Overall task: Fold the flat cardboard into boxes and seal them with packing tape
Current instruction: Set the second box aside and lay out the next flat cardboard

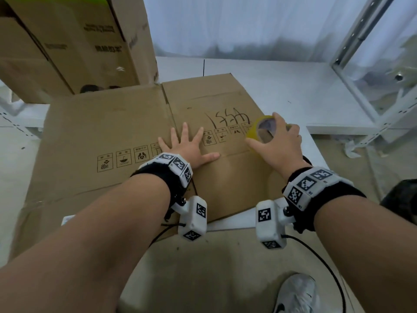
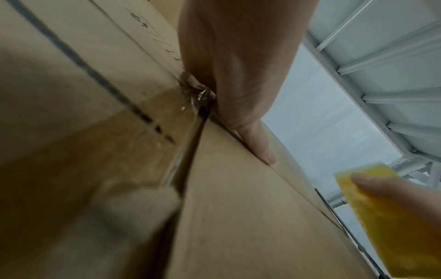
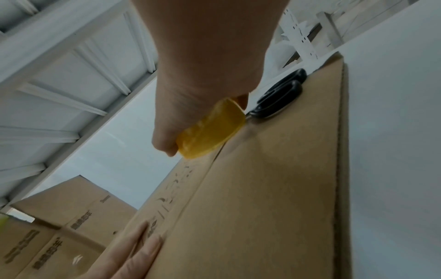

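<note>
Cardboard (image 1: 126, 123) lies flat on the white desk (image 1: 293, 91), its left part hanging past the desk edge; taller boxes (image 1: 74, 46) stand behind on the left, bare desk to the right. The left hand (image 1: 189, 147) presses on it with fingers spread. The right hand (image 1: 279, 141) grips the yellow tape roll (image 1: 255, 129).

Left wrist view: the thumb (image 2: 257, 143) lies along a crease beside crumpled old tape (image 2: 195, 90).

Right wrist view: the roll touches the cardboard just beside black scissors (image 3: 279, 98) near its far edge.
</note>
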Tool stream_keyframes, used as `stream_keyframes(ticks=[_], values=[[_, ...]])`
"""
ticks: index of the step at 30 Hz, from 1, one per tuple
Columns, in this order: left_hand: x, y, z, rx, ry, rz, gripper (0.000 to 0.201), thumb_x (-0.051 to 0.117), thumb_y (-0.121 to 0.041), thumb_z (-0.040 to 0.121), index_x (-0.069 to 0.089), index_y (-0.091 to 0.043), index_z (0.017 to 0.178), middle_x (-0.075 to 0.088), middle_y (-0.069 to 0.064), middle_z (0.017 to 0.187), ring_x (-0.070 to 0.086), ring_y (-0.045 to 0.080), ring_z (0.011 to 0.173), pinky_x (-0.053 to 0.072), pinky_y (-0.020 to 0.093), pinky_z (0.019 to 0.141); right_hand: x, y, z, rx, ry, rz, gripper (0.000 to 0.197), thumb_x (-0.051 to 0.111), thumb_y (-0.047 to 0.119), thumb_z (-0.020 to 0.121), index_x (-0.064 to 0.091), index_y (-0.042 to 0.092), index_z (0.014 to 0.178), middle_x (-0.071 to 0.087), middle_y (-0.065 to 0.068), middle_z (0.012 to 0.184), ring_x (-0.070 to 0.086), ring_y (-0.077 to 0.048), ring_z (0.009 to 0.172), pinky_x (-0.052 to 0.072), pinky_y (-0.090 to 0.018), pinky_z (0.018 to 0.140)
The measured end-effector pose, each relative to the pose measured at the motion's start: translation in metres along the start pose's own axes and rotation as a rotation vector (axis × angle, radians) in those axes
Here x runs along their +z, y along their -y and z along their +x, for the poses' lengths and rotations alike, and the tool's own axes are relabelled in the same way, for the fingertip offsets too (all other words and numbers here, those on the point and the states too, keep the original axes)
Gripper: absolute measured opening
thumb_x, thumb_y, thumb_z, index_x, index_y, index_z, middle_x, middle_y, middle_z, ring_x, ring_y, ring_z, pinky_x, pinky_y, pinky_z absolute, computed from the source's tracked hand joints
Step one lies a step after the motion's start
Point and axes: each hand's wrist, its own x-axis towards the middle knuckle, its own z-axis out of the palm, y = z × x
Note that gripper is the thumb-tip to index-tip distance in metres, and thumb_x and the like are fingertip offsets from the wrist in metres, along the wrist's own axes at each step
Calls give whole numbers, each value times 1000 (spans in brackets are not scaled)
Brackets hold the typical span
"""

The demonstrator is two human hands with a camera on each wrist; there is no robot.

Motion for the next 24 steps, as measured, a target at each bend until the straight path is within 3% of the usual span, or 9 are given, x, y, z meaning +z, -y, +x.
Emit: stream_keyframes(ticks=[6, 12, 14, 16, 18, 20, 22, 24], values=[[1, -1, -11, 6, -11, 15, 79, 35, -75, 86, -2, -47, 150, -17, -1, 160, -16, 33, 146, -8, 66, 111, -23, -18, -2, 104, -163, 13, 88, 66, 53, 81, 20, 28, 153, 14, -14, 152, 21, -38, 136, 32, -43, 105], [10, -8, -20, 93, -109, -10, 60, 31, -56, 98, 14, -36, 152, -1, 4, 162, -5, 29, 148, -2, 57, 117, -32, -45, 5, 166, -146, -137, 85, 62, 62, 82, 27, 26, 152, 22, -16, 151, 27, -41, 133, 25, -42, 109], [13, -12, -21, 184, -167, -6, 52, 31, -45, 102, 23, -31, 151, 9, 5, 161, 4, 28, 148, 4, 52, 119, -31, -50, 9, 174, -124, -161, 86, 60, 64, 83, 24, 28, 153, 20, -15, 154, 24, -41, 136, 25, -45, 109], [12, -19, -22, 272, -218, -2, 47, 37, -39, 102, 35, -26, 147, 27, 8, 155, 22, 28, 143, 21, 47, 117, -31, -53, 15, 170, -85, -185, 87, 56, 66, 84, 18, 29, 154, 18, -14, 156, 21, -40, 139, 25, -49, 110], [8, -29, -23, 332, -251, 22, 45, 44, -39, 99, 46, -21, 140, 45, 7, 138, 39, 26, 128, 37, 41, 107, -32, -54, 23, 151, -67, -167, 88, 54, 65, 86, 14, 26, 154, 20, -16, 156, 23, -40, 139, 23, -49, 111], [4, -37, -23, 349, -254, 40, 43, 49, -41, 97, 52, -17, 132, 49, 7, 125, 45, 24, 117, 43, 39, 100, -32, -54, 29, 151, -87, -126, 87, 55, 61, 88, 15, 21, 154, 24, -18, 152, 28, -40, 136, 24, -46, 110], [1, -41, -20, 341, -237, 50, 50, 51, -48, 94, 50, -15, 131, 48, 7, 127, 45, 25, 120, 42, 39, 101, -31, -53, 32, 175, -125, -84, 84, 56, 60, 88, 21, 18, 152, 25, -19, 149, 29, -42, 133, 27, -45, 108], [1, -41, -16, 328, -195, 68, 68, 47, -60, 90, 38, -20, 144, 37, 9, 145, 35, 27, 134, 32, 45, 111, -30, -53, 36, 155, -140, -95, 78, 55, 59, 89, 28, 18, 149, 27, -19, 148, 29, -40, 133, 25, -44, 110]])
